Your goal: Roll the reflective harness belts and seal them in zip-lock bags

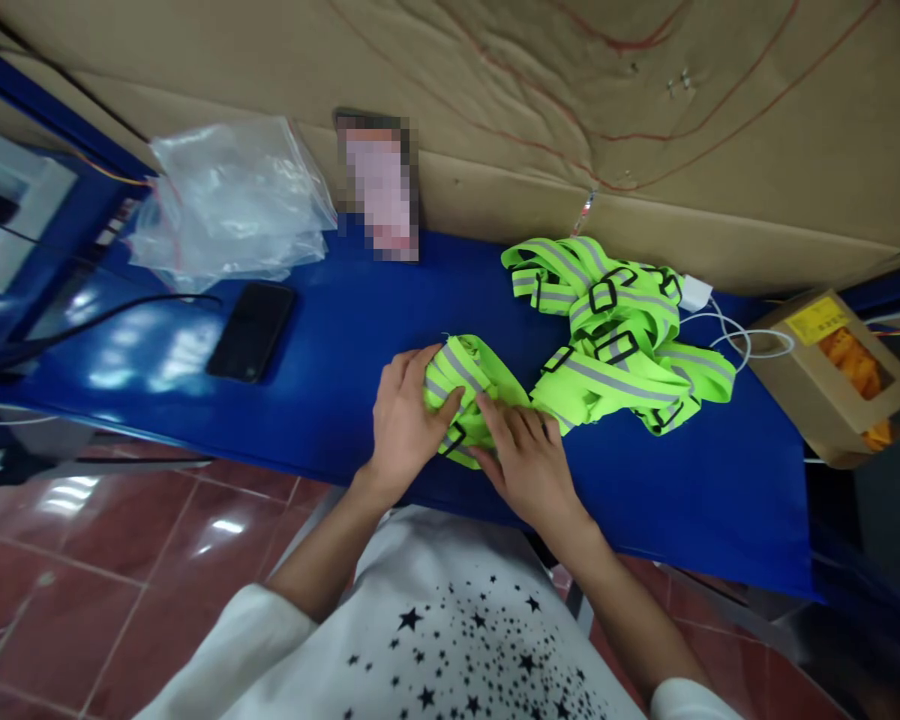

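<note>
A bundle of neon yellow-green strap with a grey stripe point(461, 365) lies at the front of the blue table, bunched between both hands. My left hand point(411, 415) grips its left side, the thumb on top. From the right, my right hand point(529, 455) is closed on the same bundle, its fingers bent over the strap. A black buckle shows at the lower edge between the hands. Just beyond my right hand, a larger pile of similar straps point(622, 330) with several black buckles spreads over the table.
On the blue table point(330, 330), a black phone point(251, 332) lies left of the hands, with clear plastic bags point(232, 200) behind it. A blurred upright picture point(382, 190) leans on the cardboard wall. White cable and a cardboard box point(832, 375) are at the right.
</note>
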Tool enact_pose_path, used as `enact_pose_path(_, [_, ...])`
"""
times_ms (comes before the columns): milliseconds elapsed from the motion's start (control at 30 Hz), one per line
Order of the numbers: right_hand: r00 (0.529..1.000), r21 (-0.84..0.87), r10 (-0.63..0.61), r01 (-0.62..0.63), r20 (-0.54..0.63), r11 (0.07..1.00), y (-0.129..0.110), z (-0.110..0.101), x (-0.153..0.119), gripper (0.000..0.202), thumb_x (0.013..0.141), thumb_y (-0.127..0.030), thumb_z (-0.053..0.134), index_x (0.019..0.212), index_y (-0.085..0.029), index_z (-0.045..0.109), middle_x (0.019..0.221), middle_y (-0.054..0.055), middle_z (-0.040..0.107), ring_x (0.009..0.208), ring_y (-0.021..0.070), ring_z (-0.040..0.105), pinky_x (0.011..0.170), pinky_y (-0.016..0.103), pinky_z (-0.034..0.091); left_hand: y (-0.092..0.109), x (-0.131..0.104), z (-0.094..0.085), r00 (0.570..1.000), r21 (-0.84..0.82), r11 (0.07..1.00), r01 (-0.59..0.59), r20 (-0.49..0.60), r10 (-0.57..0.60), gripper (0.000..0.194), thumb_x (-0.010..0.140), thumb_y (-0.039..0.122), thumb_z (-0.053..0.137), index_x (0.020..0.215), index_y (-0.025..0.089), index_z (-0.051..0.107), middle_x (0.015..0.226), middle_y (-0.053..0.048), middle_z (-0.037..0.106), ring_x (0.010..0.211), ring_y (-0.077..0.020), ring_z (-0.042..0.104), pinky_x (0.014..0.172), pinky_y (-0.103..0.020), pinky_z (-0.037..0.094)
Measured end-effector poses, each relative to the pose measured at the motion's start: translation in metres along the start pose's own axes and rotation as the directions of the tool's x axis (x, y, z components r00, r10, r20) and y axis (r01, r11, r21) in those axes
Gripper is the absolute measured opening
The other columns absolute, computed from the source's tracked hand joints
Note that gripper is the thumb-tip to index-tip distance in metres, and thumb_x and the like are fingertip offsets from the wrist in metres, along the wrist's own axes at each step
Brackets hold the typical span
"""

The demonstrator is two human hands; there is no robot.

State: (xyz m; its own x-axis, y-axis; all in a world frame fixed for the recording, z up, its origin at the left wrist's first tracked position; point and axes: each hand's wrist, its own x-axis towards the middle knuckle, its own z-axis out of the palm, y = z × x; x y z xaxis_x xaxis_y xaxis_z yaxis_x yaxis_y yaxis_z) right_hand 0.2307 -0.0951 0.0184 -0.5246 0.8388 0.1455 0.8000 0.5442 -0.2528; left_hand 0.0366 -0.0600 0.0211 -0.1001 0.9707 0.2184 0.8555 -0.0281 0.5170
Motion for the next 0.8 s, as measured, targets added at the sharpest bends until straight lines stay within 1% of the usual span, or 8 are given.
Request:
enact_pose_path(133, [1.0, 0.017, -0.013, 0.013, -0.003, 1.0, 0.0, 0.001, 0.007, 0.051, 0.109, -0.04, 0.042, 0.15, -0.011, 0.049, 0.134, 0.014, 0.068, 0.128, 0.0282, 0.055, 0.11, 0.048, 0.039, -0.002, -0.004, 0.001, 0.979, 0.141, 0.978, -0.152, -0.113, 0.168, 0.047, 0.095, 0.035, 0.063, 0.139, 0.02, 0.059, 0.127, -0.015, 0.064, 0.112, -0.0308, 0.06, 0.098, -0.045, 0.046])
enact_pose_path(267, [0.998, 0.044, -0.049, 0.05, -0.03, 0.998, 0.002, 0.001, 0.009, 0.044, 0.108, -0.039, 0.044, 0.14, -0.012, 0.058, 0.143, 0.016, 0.061, 0.143, 0.0307, 0.045, 0.124, 0.057, 0.029, -0.005, -0.011, 0.005, 0.904, 0.166, 0.904, -0.394, -0.109, 0.414, 0.041, 0.096, 0.021, 0.058, 0.138, 0.022, 0.06, 0.122, -0.014, 0.068, 0.112, -0.0297, 0.062, 0.1, -0.046, 0.043])
enact_pose_path(400, [0.982, 0.206, -0.023, 0.062, -0.188, 0.977, 0.004, -0.003, 0.001, 0.027, 0.105, -0.028, 0.049, 0.121, -0.017, 0.068, 0.123, 0.012, 0.069, 0.124, 0.0248, 0.062, 0.115, 0.045, 0.048, -0.009, -0.018, 0.01, 0.862, 0.066, 0.865, -0.498, -0.076, 0.502, 0.042, 0.097, 0.012, 0.051, 0.134, 0.027, 0.064, 0.121, -0.011, 0.071, 0.12, -0.0278, 0.062, 0.103, -0.043, 0.044])
enact_pose_path(500, [0.951, 0.26, 0.092, -0.012, -0.296, 0.965, 0.007, -0.011, 0.004, 0.033, 0.103, -0.024, 0.05, 0.134, -0.018, 0.06, 0.135, 0.015, 0.063, 0.135, 0.0266, 0.056, 0.111, 0.044, 0.052, -0.014, -0.021, 0.014, 0.849, 0.037, 0.851, -0.524, -0.051, 0.525, 0.041, 0.097, 0.012, 0.05, 0.131, 0.028, 0.067, 0.12, -0.01, 0.071, 0.119, -0.0262, 0.064, 0.1, -0.041, 0.047])
enact_pose_path(567, [0.966, 0.244, 0.085, -0.023, -0.245, 0.97, 0.011, -0.016, 0.014, 0.048, 0.104, -0.027, 0.049, 0.151, -0.016, 0.046, 0.155, 0.019, 0.048, 0.151, 0.031, 0.039, 0.12, 0.051, 0.044, -0.017, -0.02, 0.015, 0.846, 0.032, 0.847, -0.53, -0.05, 0.531, 0.039, 0.097, 0.012, 0.051, 0.13, 0.027, 0.067, 0.119, -0.01, 0.071, 0.117, -0.0262, 0.065, 0.1, -0.041, 0.048])
enact_pose_path(633, [0.995, 0.254, -0.001, 0.027, -0.102, 0.967, 0.016, -0.018, 0.027, 0.059, 0.105, -0.034, 0.049, 0.159, -0.013, 0.034, 0.164, 0.019, 0.036, 0.157, 0.033, 0.029, 0.125, 0.054, 0.037, -0.02, -0.018, 0.014, 0.839, 0.01, 0.84, -0.543, -0.047, 0.543, 0.037, 0.097, 0.014, 0.053, 0.129, 0.026, 0.067, 0.119, -0.011, 0.07, 0.117, -0.0267, 0.064, 0.1, -0.042, 0.049])
enact_pose_path(733, [0.99, 0.333, -0.114, 0.081, 0.081, 0.94, 0.023, -0.013, 0.042, 0.068, 0.105, -0.045, 0.049, 0.161, -0.011, 0.03, 0.162, 0.02, 0.039, 0.154, 0.0314, 0.035, 0.122, 0.05, 0.042, -0.021, -0.016, 0.008, 0.836, -0.083, 0.834, -0.545, 0.019, 0.548, 0.038, 0.095, 0.019, 0.059, 0.133, 0.023, 0.062, 0.125, -0.014, 0.064, 0.122, -0.0286, 0.06, 0.103, -0.044, 0.05])
enact_pose_path(800, [0.987, 0.365, -0.117, 0.07, 0.108, 0.929, 0.025, -0.008, 0.046, 0.067, 0.105, -0.048, 0.048, 0.159, -0.011, 0.034, 0.16, 0.02, 0.042, 0.151, 0.0308, 0.04, 0.12, 0.048, 0.045, -0.022, -0.017, 0.001, 0.848, -0.197, 0.844, -0.499, 0.088, 0.522, 0.046, 0.093, 0.021, 0.062, 0.138, 0.021, 0.055, 0.132, -0.016, 0.058, 0.128, -0.0293, 0.056, 0.108, -0.046, 0.049])
